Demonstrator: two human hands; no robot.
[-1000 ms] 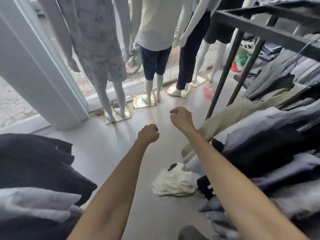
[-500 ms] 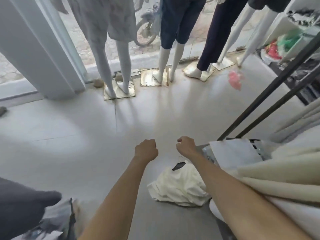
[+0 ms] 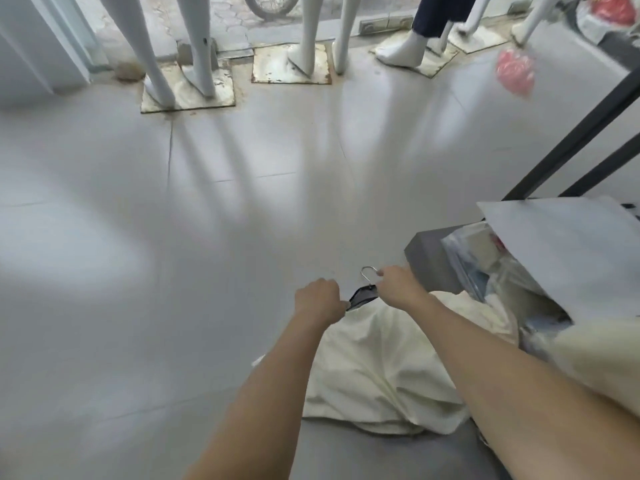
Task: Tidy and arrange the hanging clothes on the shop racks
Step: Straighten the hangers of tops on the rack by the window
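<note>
Low in the view, toward 5 o'clock, a cream garment (image 3: 381, 368) lies crumpled on the pale tiled floor (image 3: 207, 237), and a dark hanger (image 3: 362, 295) with a metal hook (image 3: 369, 268) sits at its far edge, at 12 o'clock from the cloth. Both hands have hold of that hanger. The left hand (image 3: 320, 299) is curled into a fist round the hanger's end at 9 o'clock. The right hand (image 3: 398, 285) has its fingers bent round the neck just under the hook, one fingertip touching the wire. At 3 o'clock from the hands stands a grey box (image 3: 429, 258) holding plastic-wrapped goods, its pale flap raised. Beyond it, two black rack legs (image 3: 571, 133) slant up toward 2 o'clock. Along the top, from 11 to 1 o'clock, white mannequin legs (image 3: 199, 39) stand on worn metal base plates (image 3: 221, 95). A blurred red bag (image 3: 514, 72) shows near 1 o'clock.
</note>
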